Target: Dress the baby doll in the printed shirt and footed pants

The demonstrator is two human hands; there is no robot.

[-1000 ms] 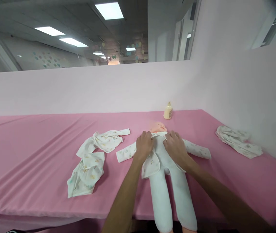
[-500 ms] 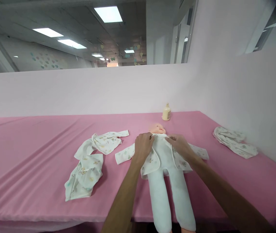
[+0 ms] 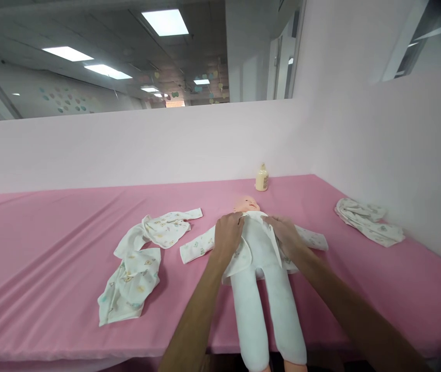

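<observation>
A baby doll [image 3: 261, 268] lies on its back on the pink table cloth [image 3: 50, 232], head [image 3: 246, 203] away from me, white legs hanging toward the front edge. It wears a printed white shirt [image 3: 199, 245] that lies unfastened, sleeves spread to both sides. My left hand [image 3: 228, 233] is closed on the left front flap near the doll's chest. My right hand [image 3: 285, 235] pinches the right front flap by the collar. The doll's white torso shows between the two flaps.
Two loose printed baby garments [image 3: 139, 263] lie left of the doll. Another crumpled garment [image 3: 367, 221] rests at the right by the pale wall. A small cream bottle [image 3: 261, 178] stands behind the doll's head. The table's front edge runs below the doll's legs.
Both hands have shifted on the shirt's front flaps, first spreading apart, then drawing the flaps a little closer over the chest. The view has drifted slightly left.
</observation>
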